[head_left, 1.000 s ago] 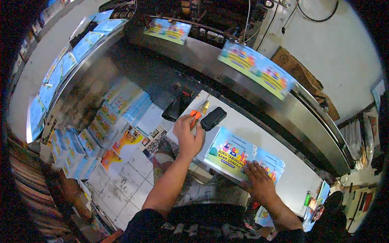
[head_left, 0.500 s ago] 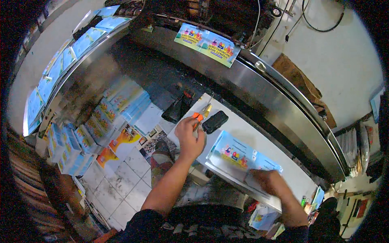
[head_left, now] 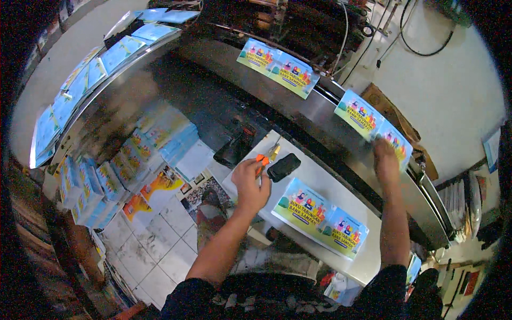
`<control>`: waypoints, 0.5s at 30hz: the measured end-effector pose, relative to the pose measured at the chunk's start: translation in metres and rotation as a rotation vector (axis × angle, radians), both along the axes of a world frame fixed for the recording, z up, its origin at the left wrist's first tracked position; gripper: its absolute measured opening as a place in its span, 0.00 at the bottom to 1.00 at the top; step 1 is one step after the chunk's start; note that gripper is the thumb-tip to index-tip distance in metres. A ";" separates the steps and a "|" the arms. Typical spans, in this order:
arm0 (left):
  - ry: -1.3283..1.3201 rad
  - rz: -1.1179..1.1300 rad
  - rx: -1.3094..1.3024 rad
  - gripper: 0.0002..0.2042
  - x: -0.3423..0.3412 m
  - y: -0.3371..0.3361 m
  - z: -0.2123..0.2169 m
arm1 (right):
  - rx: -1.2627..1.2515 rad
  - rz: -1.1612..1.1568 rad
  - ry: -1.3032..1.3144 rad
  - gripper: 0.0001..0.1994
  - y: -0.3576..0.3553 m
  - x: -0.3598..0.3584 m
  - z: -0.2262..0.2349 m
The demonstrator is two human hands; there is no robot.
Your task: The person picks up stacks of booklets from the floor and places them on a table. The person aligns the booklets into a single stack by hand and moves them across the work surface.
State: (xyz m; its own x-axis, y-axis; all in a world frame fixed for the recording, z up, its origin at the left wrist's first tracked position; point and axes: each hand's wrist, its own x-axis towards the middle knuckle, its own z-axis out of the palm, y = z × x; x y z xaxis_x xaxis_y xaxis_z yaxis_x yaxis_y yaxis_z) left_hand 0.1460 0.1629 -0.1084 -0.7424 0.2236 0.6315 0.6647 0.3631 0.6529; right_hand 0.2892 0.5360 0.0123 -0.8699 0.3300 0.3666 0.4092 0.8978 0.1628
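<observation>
My left hand [head_left: 253, 182] is closed round an orange-handled tool [head_left: 261, 160] over the left end of the white tabletop; a yellow part and a thin metal tip stick out beyond it, its exact kind unclear. My right hand [head_left: 385, 158], slightly blurred, reaches out to the far right and grips the near right edge of a colourful printed cover sheet [head_left: 356, 114], which lies against the metal ledge. Its fingertips are partly hidden. Between my arms lies a stack of the same printed cover sheets [head_left: 314, 216], picture side up. Close to my left hand rests a black oblong object [head_left: 284, 167].
Another printed sheet [head_left: 277, 69] hangs over the ledge farther left. Several bundles of printed sheets [head_left: 114, 173] stand on the floor at the left. Light blue booklets [head_left: 122, 50] line a curved rim at upper left. A black cable [head_left: 426, 50] loops on the wall.
My right hand has moved from the stack up and away to the far metal ledge, where a printed sheet now lies under it. My left hand stays almost still.
</observation>
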 end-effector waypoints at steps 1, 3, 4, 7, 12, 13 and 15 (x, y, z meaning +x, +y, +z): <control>0.006 0.020 -0.010 0.17 -0.001 -0.004 0.001 | -0.133 0.001 -0.015 0.19 -0.019 0.008 -0.013; 0.015 0.019 0.016 0.16 -0.002 -0.012 -0.002 | -0.339 0.052 -0.068 0.21 -0.086 0.031 -0.022; 0.007 0.045 0.008 0.16 -0.001 -0.016 -0.002 | -0.414 0.106 -0.102 0.22 -0.130 0.044 -0.018; 0.001 0.052 -0.034 0.16 -0.003 -0.014 -0.008 | -0.494 0.281 -0.389 0.33 -0.205 0.094 -0.033; 0.014 0.023 -0.013 0.16 -0.005 -0.005 -0.008 | -0.376 0.335 -0.394 0.38 -0.218 0.126 -0.058; 0.016 0.026 -0.009 0.15 -0.006 -0.004 -0.007 | -0.446 0.322 -0.402 0.38 -0.219 0.127 -0.056; 0.019 0.030 -0.019 0.15 -0.005 -0.005 -0.005 | -0.407 0.314 -0.373 0.38 -0.221 0.130 -0.069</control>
